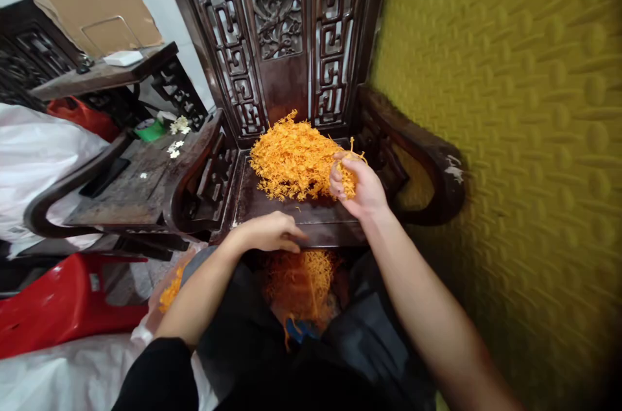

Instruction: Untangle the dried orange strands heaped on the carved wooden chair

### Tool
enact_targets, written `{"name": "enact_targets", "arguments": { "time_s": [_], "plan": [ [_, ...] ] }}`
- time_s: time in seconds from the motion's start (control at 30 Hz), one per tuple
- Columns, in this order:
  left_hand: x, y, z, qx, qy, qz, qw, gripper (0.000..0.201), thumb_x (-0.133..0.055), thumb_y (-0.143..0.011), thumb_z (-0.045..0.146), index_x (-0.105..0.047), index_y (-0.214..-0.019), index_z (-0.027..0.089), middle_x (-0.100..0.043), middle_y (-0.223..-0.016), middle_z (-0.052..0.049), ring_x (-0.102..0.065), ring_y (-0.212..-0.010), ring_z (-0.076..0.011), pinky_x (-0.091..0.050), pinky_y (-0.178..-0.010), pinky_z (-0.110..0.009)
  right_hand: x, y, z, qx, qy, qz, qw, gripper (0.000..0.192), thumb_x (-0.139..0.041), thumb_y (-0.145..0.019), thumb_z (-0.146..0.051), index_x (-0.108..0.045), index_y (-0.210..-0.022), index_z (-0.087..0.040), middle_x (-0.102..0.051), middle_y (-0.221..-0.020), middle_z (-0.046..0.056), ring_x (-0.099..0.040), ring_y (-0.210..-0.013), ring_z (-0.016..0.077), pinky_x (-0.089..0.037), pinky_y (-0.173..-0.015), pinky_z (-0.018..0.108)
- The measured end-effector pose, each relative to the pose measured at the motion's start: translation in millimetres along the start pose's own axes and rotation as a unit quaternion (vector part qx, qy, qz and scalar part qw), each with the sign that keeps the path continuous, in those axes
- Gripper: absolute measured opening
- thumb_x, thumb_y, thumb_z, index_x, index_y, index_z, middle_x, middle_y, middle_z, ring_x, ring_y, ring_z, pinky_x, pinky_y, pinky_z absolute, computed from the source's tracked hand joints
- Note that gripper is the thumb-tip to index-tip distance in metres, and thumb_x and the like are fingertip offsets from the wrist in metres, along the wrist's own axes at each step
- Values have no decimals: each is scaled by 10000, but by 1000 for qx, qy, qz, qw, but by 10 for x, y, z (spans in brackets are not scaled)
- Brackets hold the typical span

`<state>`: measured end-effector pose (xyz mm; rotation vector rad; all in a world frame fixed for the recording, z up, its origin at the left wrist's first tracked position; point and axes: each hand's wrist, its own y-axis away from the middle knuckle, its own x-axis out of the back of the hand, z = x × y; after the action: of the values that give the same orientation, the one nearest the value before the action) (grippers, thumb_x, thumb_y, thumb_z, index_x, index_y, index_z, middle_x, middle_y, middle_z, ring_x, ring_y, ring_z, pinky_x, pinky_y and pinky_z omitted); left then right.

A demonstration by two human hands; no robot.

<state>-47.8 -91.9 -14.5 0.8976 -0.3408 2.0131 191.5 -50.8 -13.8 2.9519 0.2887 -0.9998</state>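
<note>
We see even, soft indoor light, brightest on the orange strands (pixel 291 161) at the centre. The yellow wall (pixel 510 139) at three o'clock smears with motion blur. Edges bow with wide-angle distortion, and corners at five and seven o'clock fall dark.

Heap of orange thread-like strands (pixel 291 161) lies on seat of dark carved wooden armchair (pixel 286 28), toward its back. Right hand (pixel 357 187) at heap's right edge, left hand (pixel 269 233) on seat's front edge. Red plastic stool (pixel 58 304) lower left; yellow padded wall (pixel 510 139) right.
</note>
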Motion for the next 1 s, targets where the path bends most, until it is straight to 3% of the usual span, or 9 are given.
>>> {"name": "enact_targets", "arguments": {
  "time_s": [0.07,0.23,0.4,0.53,0.7,0.73,0.77,0.9,1.0],
  "plan": [
    [-27,-17,25,26,-46,13,999,283,-723,-861,348,-769,-1090,187,-728,-841,-53,-655,-729,-155,-480,-706,-272,-31,25,41,-11,16,-22,1000,290,-744,-782,-404,-590,-922,-201,-504,-622,-45,-431,-434,73,-227,-373,213],
    [126,-87,64,90,115,385,911,442,-546,-968,481,-682,-1240,159,-738,-1026,-98,-664,-814,-159,-503,-668,-260,-154,128,217,-34,187,-161,968,316,-671,-902,-472,-664,-906,-156,-523,-552,-29,-428,-414,88,-258,-399,248],
    [60,-202,137,48,244,375,893,402,-646,-893,528,-705,-981,141,-657,-718,-13,-563,-585,-99,-441,-559,-224,-281,134,300,-28,306,-277,910,381,-598,-958,-488,-660,-822,-138,-532,-513,-31,-449,-464,87,-326,-485,242],
    [43,-248,130,52,207,446,869,404,-700,-854,508,-615,-683,152,-557,-573,24,-498,-545,-89,-400,-559,-223,-353,100,338,-57,288,-266,918,386,-620,-929,-500,-666,-820,-133,-524,-504,-45,-423,-417,76,-314,-455,236],
    [495,-144,-220,73,215,709,668,447,-691,-849,545,-565,-649,166,-456,-552,52,-355,-485,-66,-296,-470,-206,-401,182,458,-151,302,-327,883,390,-674,-871,-504,-720,-805,-122,-582,-577,-14,-474,-431,80,-330,-421,221],
    [573,-102,-281,76,223,723,650,438,-695,-845,547,-574,-665,167,-450,-547,55,-345,-471,-63,-289,-457,-203,-395,195,473,-157,311,-336,875,395,-664,-880,-505,-725,-815,-120,-588,-591,-11,-482,-437,79,-332,-423,219],
    [616,-63,-315,78,228,707,665,421,-702,-842,542,-598,-687,165,-469,-555,51,-364,-469,-62,-300,-457,-200,-383,200,477,-153,315,-332,876,398,-650,-894,-504,-727,-833,-118,-586,-592,-14,-481,-439,76,-332,-429,217],
    [441,20,-158,72,191,441,874,344,-716,-845,496,-738,-817,154,-693,-757,-38,-592,-623,-119,-465,-565,-231,-295,153,400,-110,292,-296,903,394,-633,-918,-491,-714,-871,-109,-542,-523,-41,-442,-433,71,-351,-483,228],
    [239,13,74,7,104,347,932,278,-659,-912,416,-792,-983,183,-759,-1030,-91,-694,-888,-182,-546,-786,-292,-265,142,333,-112,300,-306,897,407,-643,-910,-501,-700,-786,-118,-529,-499,-39,-443,-441,77,-400,-531,247]
  ]
}}
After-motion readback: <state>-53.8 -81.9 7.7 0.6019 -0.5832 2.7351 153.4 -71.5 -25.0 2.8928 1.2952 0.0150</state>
